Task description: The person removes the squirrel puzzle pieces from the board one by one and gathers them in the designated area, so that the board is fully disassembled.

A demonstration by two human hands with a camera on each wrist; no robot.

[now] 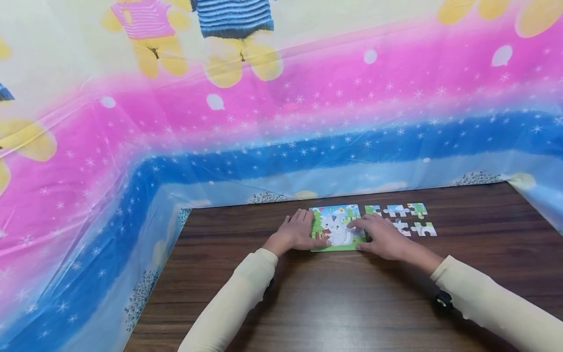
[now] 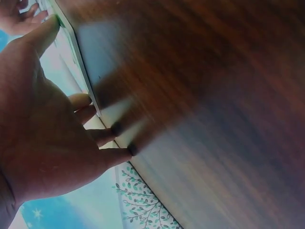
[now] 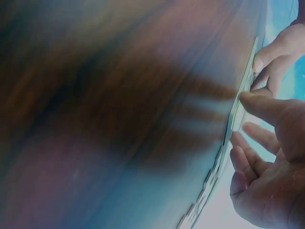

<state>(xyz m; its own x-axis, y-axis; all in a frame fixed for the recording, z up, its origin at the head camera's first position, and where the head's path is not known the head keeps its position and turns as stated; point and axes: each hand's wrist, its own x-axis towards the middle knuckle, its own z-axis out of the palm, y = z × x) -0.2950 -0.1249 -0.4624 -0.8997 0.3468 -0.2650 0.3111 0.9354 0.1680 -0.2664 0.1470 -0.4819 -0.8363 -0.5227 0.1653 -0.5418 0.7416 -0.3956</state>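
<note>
A flat picture puzzle [image 1: 336,225] showing a white cartoon animal lies near the far edge of the table. My left hand [image 1: 299,231] rests along its left side, the thumb on the near edge. In the left wrist view the fingers of that hand [image 2: 52,124] are spread, with some tips on the tabletop. At the puzzle's right side is my right hand [image 1: 383,236], its thumb at the near right corner and a finger reaching over the picture. The right wrist view shows that hand [image 3: 271,157] with loosely bent fingers beside the puzzle edge [image 3: 233,119].
Several loose jigsaw pieces [image 1: 418,210] lie in two rows to the right of the puzzle, partly hidden by my right hand. The brown wooden table [image 1: 334,298] meets a printed cloth [image 1: 308,132] hanging behind and at the left.
</note>
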